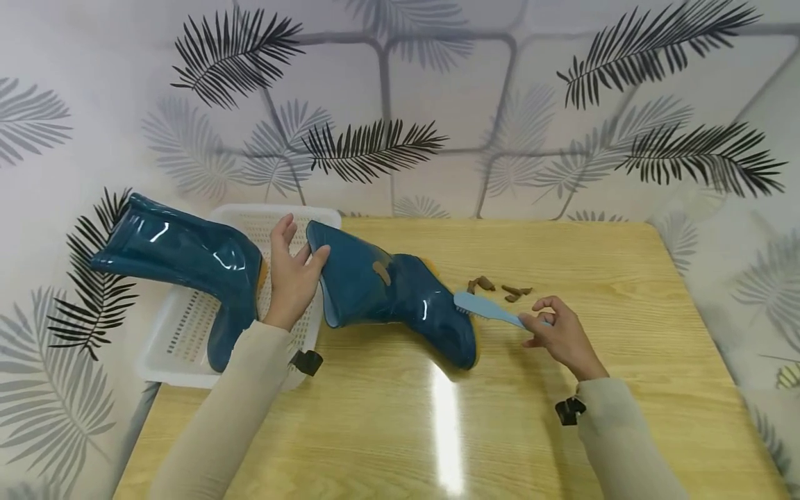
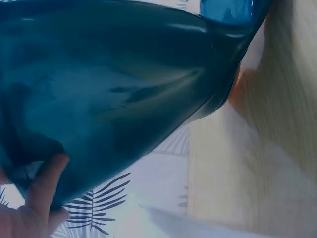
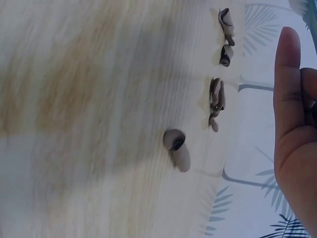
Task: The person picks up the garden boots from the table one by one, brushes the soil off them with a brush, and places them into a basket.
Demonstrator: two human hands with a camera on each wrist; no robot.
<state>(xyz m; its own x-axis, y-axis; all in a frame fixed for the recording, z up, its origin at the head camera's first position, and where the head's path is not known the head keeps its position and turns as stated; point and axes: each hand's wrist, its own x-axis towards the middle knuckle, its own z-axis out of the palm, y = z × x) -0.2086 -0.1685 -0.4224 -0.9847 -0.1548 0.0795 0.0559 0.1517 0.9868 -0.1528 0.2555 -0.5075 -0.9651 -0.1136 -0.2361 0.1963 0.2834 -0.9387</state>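
A dark teal rubber boot [image 1: 359, 281] lies tilted over the table, its shaft toward the basket and its foot to the right. My left hand [image 1: 292, 278] holds the top rim of the shaft, thumb on the outer face; the left wrist view shows fingers [image 2: 47, 183] at that rim. A brown smear [image 1: 382, 273] marks the shaft. With my right hand [image 1: 562, 340] I grip the handle of a light blue brush [image 1: 484, 305], its bristles down against the boot's foot. The brush is out of sight in the right wrist view.
A second teal boot [image 1: 181, 243] leans in a white perforated basket [image 1: 178, 377] at the left. Several brown crumbly pieces [image 1: 484, 283] lie on the wooden table [image 1: 625, 278] beyond the brush. Leaf-patterned fabric [image 1: 437, 104] rises behind the table.
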